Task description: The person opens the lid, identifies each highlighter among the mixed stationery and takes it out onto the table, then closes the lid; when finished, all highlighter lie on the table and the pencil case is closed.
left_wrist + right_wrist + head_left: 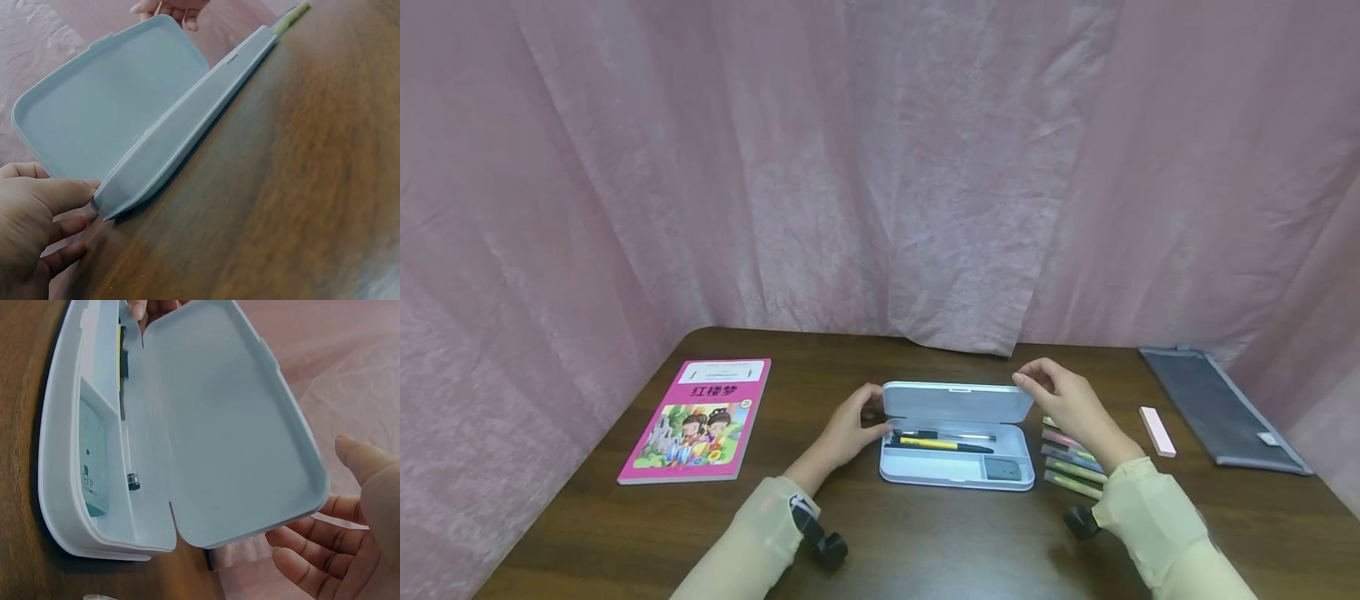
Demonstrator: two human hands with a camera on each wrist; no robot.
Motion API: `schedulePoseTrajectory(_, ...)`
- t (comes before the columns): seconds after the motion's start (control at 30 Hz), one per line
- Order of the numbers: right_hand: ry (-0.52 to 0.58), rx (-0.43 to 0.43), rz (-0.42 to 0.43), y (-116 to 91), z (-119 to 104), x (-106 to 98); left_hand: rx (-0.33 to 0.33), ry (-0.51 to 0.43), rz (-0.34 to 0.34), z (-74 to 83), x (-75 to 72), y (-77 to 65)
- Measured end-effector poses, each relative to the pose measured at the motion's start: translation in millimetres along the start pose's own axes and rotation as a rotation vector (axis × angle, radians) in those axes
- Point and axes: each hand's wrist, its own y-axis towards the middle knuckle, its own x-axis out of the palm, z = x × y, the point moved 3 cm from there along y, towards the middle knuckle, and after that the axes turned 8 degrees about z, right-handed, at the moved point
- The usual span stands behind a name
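A white pencil case (925, 473) lies on the table with its lid (958, 404) raised. Inside are a clear-barrelled pen with a black end (955, 436), a yellow and black pen (940, 445) and an eraser (94, 462) in its own compartment. My left hand (852, 425) holds the case's left end, thumb at the corner of the base, with some fingers behind the lid. At the lid's upper right corner is my right hand (1063, 402). In the right wrist view its fingers (319, 547) reach behind the lid's edge, while the thumb stands apart from it.
Right of the case lie several slim coloured sticks (1075, 469), partly under my right arm. Farther right are a pale pink bar (1157, 432) and a grey zip pouch (1225, 412). A pink book (696, 425) lies at the left. A pink curtain (880, 183) hangs behind the table.
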Motion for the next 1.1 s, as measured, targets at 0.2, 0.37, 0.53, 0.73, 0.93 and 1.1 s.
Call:
schedulePoseTrajectory(0.2, 0.039, 0.053, -0.006, 1.7, 6.1, 5.0, 0.026, 0.016, -0.022, -0.2, 1.3, 0.3)
schedulePoseTrajectory(0.37, 0.08, 0.052, -0.011, -2.4, 6.4, 5.4, 0.038, 0.029, -0.021, -2.3, 2.6, 0.7)
schedulePoseTrajectory(0.53, 0.084, 0.046, -0.036, -8.7, 3.1, 4.3, 0.058, 0.055, -0.029, -2.3, 1.6, 2.0)
schedulePoseTrajectory(0.73, 0.072, 0.029, -0.072, -16.6, 0.8, 4.0, 0.049, 0.051, -0.067, 2.4, -3.3, -0.9)
schedulePoseTrajectory(0.93, 0.037, -0.002, -0.085, -23.1, 0.5, 2.1, 0.069, 0.082, -0.124, 10.0, -9.0, -5.2)
schedulePoseTrajectory(1.1, -0.004, -0.066, -0.078, -28.6, 3.0, 3.6, 0.127, 0.126, -0.195, 21.6, -15.6, -8.4)
